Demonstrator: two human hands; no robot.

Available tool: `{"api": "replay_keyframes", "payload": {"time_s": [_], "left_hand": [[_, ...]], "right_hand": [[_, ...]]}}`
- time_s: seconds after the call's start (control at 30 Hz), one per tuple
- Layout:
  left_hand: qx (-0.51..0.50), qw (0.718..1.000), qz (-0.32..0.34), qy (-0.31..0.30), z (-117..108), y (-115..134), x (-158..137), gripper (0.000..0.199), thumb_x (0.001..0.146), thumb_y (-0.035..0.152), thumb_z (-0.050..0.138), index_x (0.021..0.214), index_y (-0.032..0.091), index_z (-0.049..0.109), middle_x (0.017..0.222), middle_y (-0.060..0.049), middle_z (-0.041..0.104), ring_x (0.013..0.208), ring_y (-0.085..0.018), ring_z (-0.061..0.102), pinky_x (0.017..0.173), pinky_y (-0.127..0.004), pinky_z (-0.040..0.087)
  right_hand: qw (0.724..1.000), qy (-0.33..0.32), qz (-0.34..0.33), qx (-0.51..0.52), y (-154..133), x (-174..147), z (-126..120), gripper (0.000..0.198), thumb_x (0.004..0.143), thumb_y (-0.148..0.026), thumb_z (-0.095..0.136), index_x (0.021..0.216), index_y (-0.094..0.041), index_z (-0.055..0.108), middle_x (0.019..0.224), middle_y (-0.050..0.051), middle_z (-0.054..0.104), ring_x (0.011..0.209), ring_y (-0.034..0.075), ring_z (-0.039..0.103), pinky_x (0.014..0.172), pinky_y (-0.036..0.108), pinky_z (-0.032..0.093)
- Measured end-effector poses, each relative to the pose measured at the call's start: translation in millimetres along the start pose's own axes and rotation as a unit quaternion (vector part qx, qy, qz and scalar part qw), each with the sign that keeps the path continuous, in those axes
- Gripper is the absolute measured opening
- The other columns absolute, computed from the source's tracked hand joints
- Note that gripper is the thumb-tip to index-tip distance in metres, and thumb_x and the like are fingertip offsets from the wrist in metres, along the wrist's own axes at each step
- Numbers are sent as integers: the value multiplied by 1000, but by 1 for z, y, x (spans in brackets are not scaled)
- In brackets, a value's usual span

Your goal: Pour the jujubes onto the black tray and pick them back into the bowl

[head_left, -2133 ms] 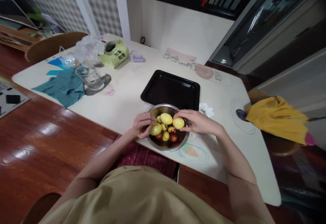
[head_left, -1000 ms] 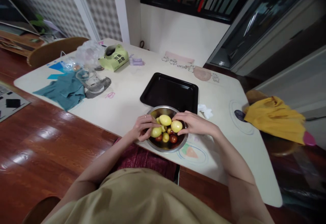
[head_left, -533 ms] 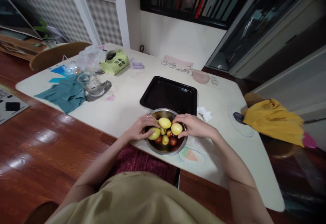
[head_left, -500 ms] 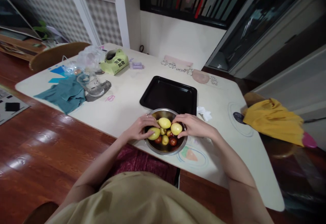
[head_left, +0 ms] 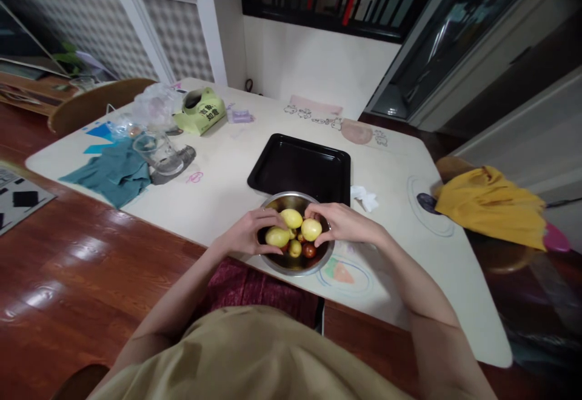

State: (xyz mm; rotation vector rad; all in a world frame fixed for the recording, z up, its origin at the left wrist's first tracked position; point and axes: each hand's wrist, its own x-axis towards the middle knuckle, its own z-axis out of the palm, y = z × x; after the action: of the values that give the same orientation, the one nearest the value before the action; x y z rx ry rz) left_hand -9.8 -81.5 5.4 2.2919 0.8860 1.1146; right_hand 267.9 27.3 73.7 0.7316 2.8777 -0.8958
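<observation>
In a steel bowl [head_left: 297, 270] by the table's near edge lie yellow lemons and smaller round fruits, some red and some yellow-green. My left hand [head_left: 248, 231] reaches in from the left, thumb and fingers curled round one lemon [head_left: 276, 236]. From the right side, my right hand [head_left: 345, 223] grips another lemon [head_left: 311, 229] between thumb and fingers. A further lemon [head_left: 291, 219] sits between the two. Below them a small yellow-green fruit [head_left: 295, 248] and a red fruit [head_left: 310, 250] show. Fingers partly cover the bowl's rim on both sides.
A black baking tray [head_left: 302, 166] lies just behind the bowl, with crumpled tissue [head_left: 365, 198] to its right. Leftward are a glass jug [head_left: 159, 151] on its side, a teal cloth [head_left: 111, 173] and a green box [head_left: 202, 112]. Yellow cloth [head_left: 491, 206] drapes over a chair at right.
The left fingers have spread a little wider around their lemon. The lemon in the right hand has shifted slightly left. The view has moved a little.
</observation>
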Motion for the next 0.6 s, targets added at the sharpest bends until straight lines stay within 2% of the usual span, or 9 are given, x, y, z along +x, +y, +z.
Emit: {"api": "replay_keyframes", "payload": {"time_s": [0.17, 0.3, 0.47, 0.6], "left_hand": [[-20, 999, 47, 16, 11, 6, 5, 41, 89, 38, 87, 124, 20, 76, 113, -13, 81, 108, -27, 78, 99, -42, 64], [-33, 996, 70, 37, 13, 4, 7, 33, 90, 36, 87, 118, 20, 79, 111, -13, 82, 105, -25, 79, 97, -41, 64], [-42, 994, 65, 73, 13, -1, 7, 27, 88, 37, 89, 106, 19, 82, 104, -13, 82, 100, -25, 79, 94, -42, 63], [-45, 991, 70, 106, 16, -3, 4, 18, 91, 30, 86, 101, 16, 81, 99, -12, 82, 98, -24, 78, 93, -41, 62]], "right_hand": [[1000, 13, -15, 19, -1, 2, 5, 46, 80, -44, 91, 105, -24, 59, 92, -2, 68, 79, 18, 64, 69, 27, 41], [1000, 17, -16, 17, -5, 2, 7, 49, 77, -46, 94, 102, -24, 59, 93, -1, 69, 81, 20, 65, 71, 28, 42], [998, 37, -32, 43, -1, -1, -1, 48, 80, -57, 90, 101, -23, 63, 97, 2, 71, 86, 21, 66, 75, 29, 45], [990, 102, -43, 91, 14, 4, -7, 46, 90, -65, 77, 94, -22, 63, 89, 2, 69, 83, 20, 64, 76, 30, 46]]}}
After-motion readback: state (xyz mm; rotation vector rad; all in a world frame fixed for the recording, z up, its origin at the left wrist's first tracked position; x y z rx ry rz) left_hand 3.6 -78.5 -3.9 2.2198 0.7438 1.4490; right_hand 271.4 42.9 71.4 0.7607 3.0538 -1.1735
